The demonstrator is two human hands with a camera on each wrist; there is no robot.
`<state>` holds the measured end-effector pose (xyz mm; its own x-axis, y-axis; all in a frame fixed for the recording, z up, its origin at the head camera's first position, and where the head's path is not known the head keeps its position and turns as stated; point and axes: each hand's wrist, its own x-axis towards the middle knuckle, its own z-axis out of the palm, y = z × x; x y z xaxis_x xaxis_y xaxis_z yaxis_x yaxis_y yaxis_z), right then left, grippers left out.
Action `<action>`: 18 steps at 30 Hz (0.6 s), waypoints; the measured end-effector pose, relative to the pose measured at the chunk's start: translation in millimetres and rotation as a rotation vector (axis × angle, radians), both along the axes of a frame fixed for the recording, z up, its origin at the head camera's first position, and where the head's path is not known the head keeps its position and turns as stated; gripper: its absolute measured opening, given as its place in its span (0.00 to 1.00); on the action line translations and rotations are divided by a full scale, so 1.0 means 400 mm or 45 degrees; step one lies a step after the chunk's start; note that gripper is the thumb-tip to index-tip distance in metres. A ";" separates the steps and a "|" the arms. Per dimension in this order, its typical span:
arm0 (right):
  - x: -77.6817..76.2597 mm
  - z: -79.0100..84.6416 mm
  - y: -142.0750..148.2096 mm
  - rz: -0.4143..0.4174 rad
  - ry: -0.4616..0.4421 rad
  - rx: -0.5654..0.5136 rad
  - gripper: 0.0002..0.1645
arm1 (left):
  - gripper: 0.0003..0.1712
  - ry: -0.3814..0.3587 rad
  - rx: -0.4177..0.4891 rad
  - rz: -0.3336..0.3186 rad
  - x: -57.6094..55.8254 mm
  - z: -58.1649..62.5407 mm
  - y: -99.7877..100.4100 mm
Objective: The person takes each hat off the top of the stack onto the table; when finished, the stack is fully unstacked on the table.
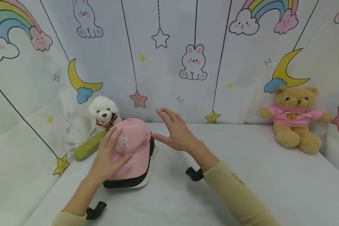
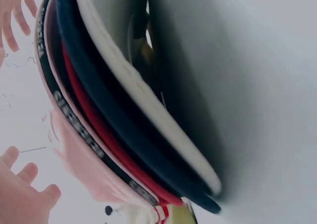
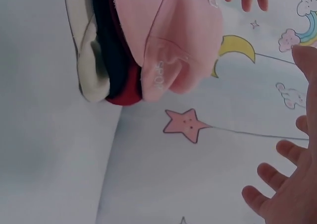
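Caps point(image 1: 137, 147), four in one stack

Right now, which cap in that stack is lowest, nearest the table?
The cream cap: it lies beneath the others, with the navy cap above it, then the red cap, and the pink cap on top.

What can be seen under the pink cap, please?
Beneath the pink cap show edges of a red cap, a dark blue cap and, lowest, a white cap; their tops are covered.
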<state>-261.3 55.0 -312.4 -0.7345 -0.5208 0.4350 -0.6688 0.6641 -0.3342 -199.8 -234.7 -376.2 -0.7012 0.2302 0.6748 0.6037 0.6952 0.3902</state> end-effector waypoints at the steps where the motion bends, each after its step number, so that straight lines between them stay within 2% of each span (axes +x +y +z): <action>1: -0.002 0.000 -0.005 0.001 -0.012 -0.003 0.51 | 0.53 -0.018 0.016 0.005 0.003 -0.002 -0.004; 10: -0.016 -0.005 -0.043 -0.006 -0.114 -0.027 0.51 | 0.57 -0.147 0.194 -0.002 0.008 -0.018 -0.037; 18: -0.038 -0.020 -0.071 0.043 -0.205 -0.082 0.50 | 0.57 -0.229 0.285 0.041 0.015 -0.028 -0.067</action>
